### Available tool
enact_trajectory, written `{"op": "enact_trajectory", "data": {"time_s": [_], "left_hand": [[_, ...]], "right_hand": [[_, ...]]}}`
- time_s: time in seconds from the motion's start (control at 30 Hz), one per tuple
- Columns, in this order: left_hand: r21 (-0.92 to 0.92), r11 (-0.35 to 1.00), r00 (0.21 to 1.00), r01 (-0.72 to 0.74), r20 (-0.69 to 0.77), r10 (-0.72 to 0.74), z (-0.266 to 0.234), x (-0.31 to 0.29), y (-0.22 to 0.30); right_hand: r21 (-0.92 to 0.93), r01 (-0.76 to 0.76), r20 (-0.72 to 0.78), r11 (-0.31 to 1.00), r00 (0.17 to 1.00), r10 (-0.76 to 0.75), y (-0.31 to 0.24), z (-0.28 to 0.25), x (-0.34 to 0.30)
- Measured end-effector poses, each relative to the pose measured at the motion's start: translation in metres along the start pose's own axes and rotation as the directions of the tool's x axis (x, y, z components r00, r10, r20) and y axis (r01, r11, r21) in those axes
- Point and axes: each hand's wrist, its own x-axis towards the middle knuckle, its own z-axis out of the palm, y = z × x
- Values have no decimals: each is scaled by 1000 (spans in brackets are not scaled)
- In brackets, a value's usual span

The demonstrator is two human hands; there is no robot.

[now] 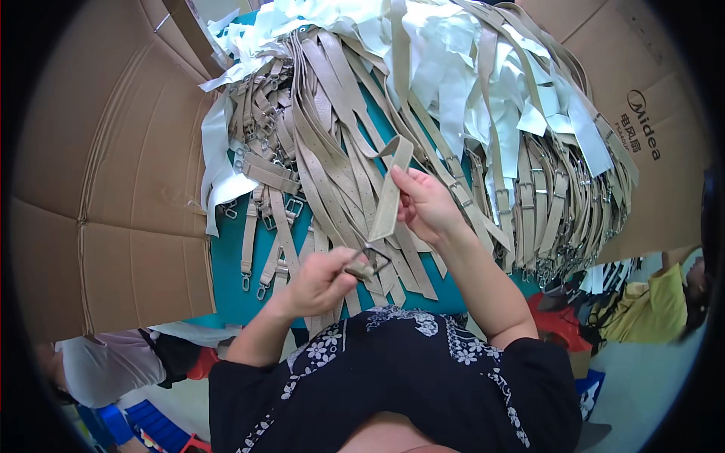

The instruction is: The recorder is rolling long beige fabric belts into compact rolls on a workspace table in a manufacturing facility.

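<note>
- A beige strap (391, 198) hangs in the air in front of the person, above the near part of the surface (228, 260), its flat, pointed end angled down toward the left hand.
- The right hand (429, 205) is clamped on this strap, thumb and fingers pinching it near its end.
- The left hand (323, 284) is closed on a dark, square-framed metal buckle (371, 260) with a short beige piece at it.
- The strap's tip is just above the buckle; whether the two touch cannot be told.
- Beneath and beyond the hands, many long beige straps (325, 158) with punched holes lie fanned over the teal surface, their pointed ends toward the person.
- To the left lies a heap of short straps with metal fittings (264, 113); a few snap hooks (246, 281) reach toward the near edge.
- On the right, a thick bundle of buckled straps (538, 198) hangs down, near white sheets (445, 64) spread across the far side.
- Brown cardboard (147, 189) stands on the left, with another cardboard panel (642, 204) on the right.
- Beyond the right panel, a person in yellow (649, 309) is partly visible.
</note>
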Motion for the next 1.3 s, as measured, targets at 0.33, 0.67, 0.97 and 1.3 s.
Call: {"op": "enact_trajectory", "data": {"time_s": [0.33, 0.67, 0.97, 1.3], "left_hand": [[128, 990, 968, -64, -232, 93, 22, -4, -18], [-76, 997, 893, -5, -449, -30, 30, 4, -38], [263, 954, 810, 143, -584, 40, 34, 21, -38], [60, 983, 826, 176, -551, -114, 41, 48, -37]], "right_hand": [[1, 11, 25, 1000, 1000, -11, 4, -4, -3], [-106, -108, 242, 989, 961, 131, 29, 19, -21], [-141, 28, 135, 990, 991, -9, 37, 19, -57], [-172, -17, 25, 985, 999, 21, 32, -6, -57]]}}
